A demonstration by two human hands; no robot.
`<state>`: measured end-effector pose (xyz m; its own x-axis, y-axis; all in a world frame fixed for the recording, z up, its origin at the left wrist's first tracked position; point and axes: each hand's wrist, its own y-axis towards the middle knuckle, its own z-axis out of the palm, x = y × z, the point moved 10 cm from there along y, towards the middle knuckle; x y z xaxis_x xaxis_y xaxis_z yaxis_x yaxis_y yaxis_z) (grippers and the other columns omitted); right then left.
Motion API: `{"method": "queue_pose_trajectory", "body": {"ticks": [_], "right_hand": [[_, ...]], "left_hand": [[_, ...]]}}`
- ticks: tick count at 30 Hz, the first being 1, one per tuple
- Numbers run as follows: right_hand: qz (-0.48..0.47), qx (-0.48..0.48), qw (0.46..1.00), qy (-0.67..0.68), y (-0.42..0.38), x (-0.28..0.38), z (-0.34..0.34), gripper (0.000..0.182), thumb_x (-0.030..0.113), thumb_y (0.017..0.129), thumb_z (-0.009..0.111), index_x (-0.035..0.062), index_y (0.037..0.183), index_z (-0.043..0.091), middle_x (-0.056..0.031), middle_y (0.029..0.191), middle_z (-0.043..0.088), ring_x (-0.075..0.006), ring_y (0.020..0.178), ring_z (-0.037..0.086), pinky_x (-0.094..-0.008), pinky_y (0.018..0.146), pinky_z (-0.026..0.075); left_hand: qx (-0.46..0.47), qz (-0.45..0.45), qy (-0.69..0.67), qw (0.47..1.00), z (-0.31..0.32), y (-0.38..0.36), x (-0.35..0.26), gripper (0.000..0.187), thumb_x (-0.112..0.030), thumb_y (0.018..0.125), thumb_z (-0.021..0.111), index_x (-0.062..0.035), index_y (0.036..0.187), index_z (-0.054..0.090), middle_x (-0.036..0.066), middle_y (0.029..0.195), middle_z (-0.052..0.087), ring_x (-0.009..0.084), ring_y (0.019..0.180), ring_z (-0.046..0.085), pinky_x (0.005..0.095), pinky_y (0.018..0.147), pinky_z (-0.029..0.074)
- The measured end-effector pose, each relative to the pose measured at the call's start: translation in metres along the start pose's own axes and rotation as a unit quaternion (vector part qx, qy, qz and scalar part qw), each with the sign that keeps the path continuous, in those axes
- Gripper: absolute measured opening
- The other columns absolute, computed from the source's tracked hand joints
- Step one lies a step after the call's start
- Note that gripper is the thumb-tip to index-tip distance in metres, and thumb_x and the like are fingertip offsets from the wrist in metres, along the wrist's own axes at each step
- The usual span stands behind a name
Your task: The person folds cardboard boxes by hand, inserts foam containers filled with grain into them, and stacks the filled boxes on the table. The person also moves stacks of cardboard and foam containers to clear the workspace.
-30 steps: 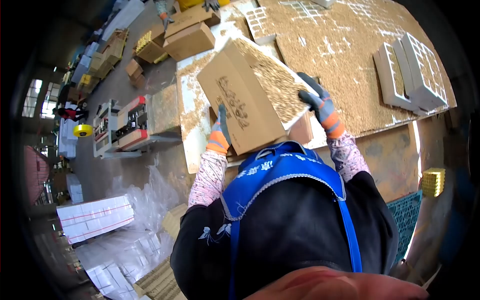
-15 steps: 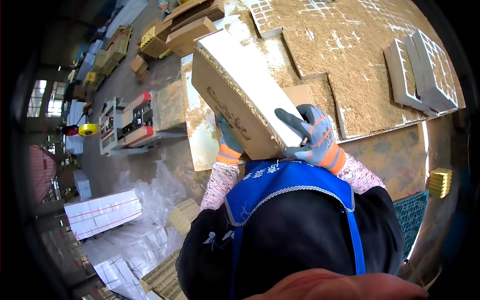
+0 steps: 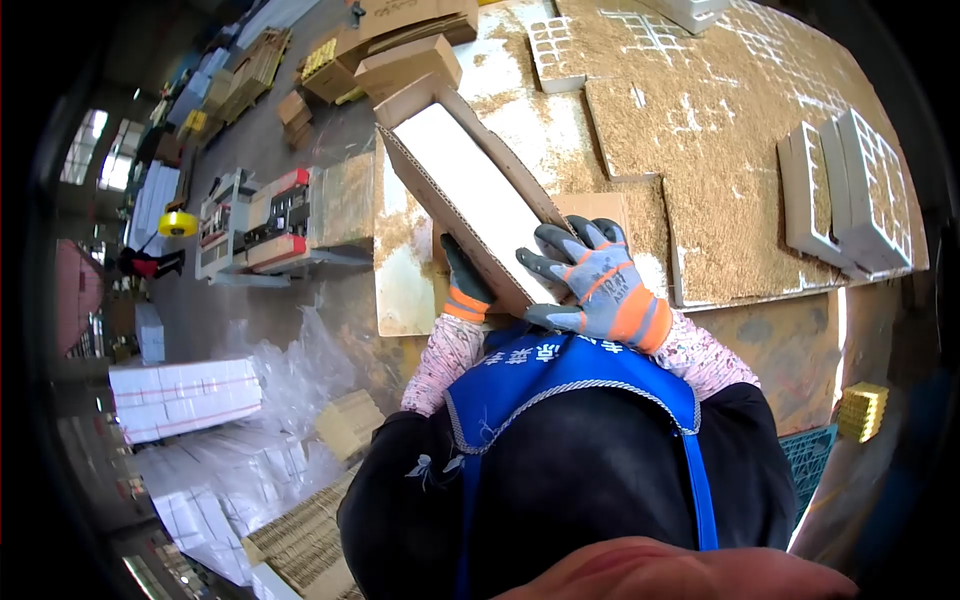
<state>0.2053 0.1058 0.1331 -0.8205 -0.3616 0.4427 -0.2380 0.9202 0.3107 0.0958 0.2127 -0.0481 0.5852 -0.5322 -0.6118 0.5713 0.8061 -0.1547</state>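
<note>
A long open cardboard box (image 3: 415, 185) is tilted in front of my apron, with a white slab (image 3: 470, 180) lying inside its walls. My left hand (image 3: 463, 278), in a grey and orange glove, grips the box's left side near the close end; part of its fingers is hidden by the box. Over that same end lies my right hand (image 3: 600, 275), gloved alike. Its fingers are spread across the white slab and the right wall, pressing from above. Beneath and beside the box is another piece of cardboard (image 3: 600, 207), partly covered.
A wide table (image 3: 400, 310) holds white cell trays filled with brown grains (image 3: 740, 180). More white trays (image 3: 870, 190) stand on edge at the right. Cardboard boxes (image 3: 410, 68) sit at the far left, beside a machine with red parts (image 3: 275, 215). Wrapped white stacks (image 3: 185, 395) are lower left.
The white slab has sunk down between the box walls, and the box has turned so its opening faces up. My right hand has shifted onto the slab's near end, fingers spreading.
</note>
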Motion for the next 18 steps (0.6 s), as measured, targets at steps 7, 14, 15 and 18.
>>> {"method": "queue_pose_trajectory", "body": {"ticks": [7, 14, 15, 18], "right_hand": [[0.066, -0.129, 0.962, 0.231, 0.013, -0.029, -0.001, 0.087, 0.025, 0.056, 0.08, 0.002, 0.13, 0.04, -0.0229, 0.131, 0.037, -0.037, 0.119, 0.041, -0.0411, 0.099, 0.034], [0.229, -0.077, 0.81, 0.535, -0.02, -0.133, 0.16, 0.063, 0.009, 0.071, 0.074, 0.0029, 0.127, 0.045, -0.0167, 0.126, 0.047, -0.0245, 0.115, 0.047, -0.0344, 0.093, 0.041], [0.089, -0.135, 0.949, 0.27, -0.002, -0.096, 0.12, 0.054, 0.008, 0.069, 0.076, 0.0022, 0.118, 0.053, -0.0164, 0.114, 0.057, -0.0256, 0.106, 0.056, -0.0346, 0.088, 0.045], [0.084, -0.103, 0.965, 0.228, 0.053, -0.108, 0.117, 0.054, 0.011, 0.063, 0.08, -0.0032, 0.109, 0.056, -0.0181, 0.096, 0.064, -0.0274, 0.092, 0.062, -0.0344, 0.082, 0.048]], "left_hand": [[0.004, 0.028, -0.173, 0.985, -0.041, 0.009, 0.017, 0.089, -0.075, 0.079, 0.028, -0.0102, 0.14, 0.024, 0.014, 0.139, 0.034, 0.0319, 0.124, 0.037, 0.0452, 0.103, 0.031], [-0.049, 0.066, -0.144, 0.986, -0.067, 0.034, -0.006, 0.07, -0.067, 0.084, 0.03, -0.0149, 0.129, 0.04, 0.01, 0.123, 0.048, 0.0287, 0.111, 0.047, 0.0462, 0.095, 0.039], [-0.033, 0.059, -0.166, 0.984, -0.069, 0.044, -0.009, 0.068, -0.066, 0.084, 0.03, -0.0143, 0.128, 0.042, 0.01, 0.12, 0.05, 0.0285, 0.109, 0.048, 0.0464, 0.093, 0.04], [-0.041, 0.09, -0.109, 0.989, -0.094, 0.086, -0.034, 0.067, -0.062, 0.088, 0.031, -0.0106, 0.129, 0.04, 0.011, 0.121, 0.049, 0.0294, 0.108, 0.049, 0.0439, 0.093, 0.042]]}}
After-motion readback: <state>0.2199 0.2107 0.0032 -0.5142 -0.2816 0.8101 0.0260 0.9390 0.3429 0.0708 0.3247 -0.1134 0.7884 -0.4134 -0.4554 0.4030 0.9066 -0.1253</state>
